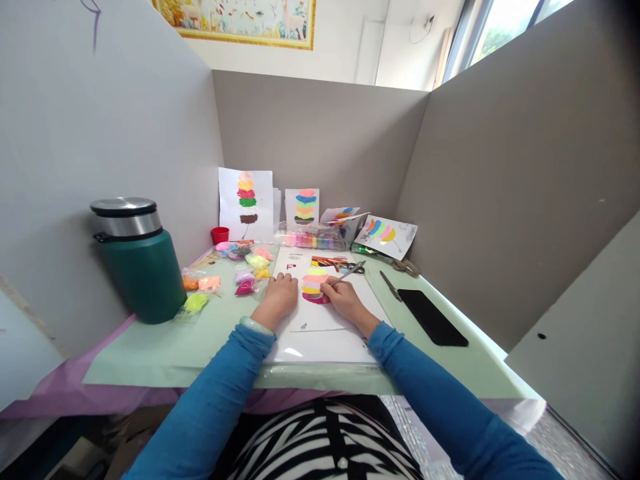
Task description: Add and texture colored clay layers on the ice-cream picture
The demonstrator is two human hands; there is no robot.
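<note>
My left hand (281,297) lies on the left side of a white sheet (320,321), its fingers resting flat on the paper. In my right hand (345,299) a slim grey pen-like tool (354,269) is pinched, its upper end slanting to the right. Between my hands, the sheet carries a stack of coloured bands (313,289), yellow, peach and magenta, with the magenta one lowest. The tool's working tip is hidden by my fingers or too small to make out. Beneath the sheet is a larger white board or pad (320,350).
Packets of coloured clay (246,287) lie left of the paper, near a green flask (137,267) and a red cup (220,235). Scissors (356,267) lie behind my right hand. A black phone (433,317) and a knife-like tool (390,285) are rightward. Finished-looking pictures (246,200) lean behind; partitions surround the table.
</note>
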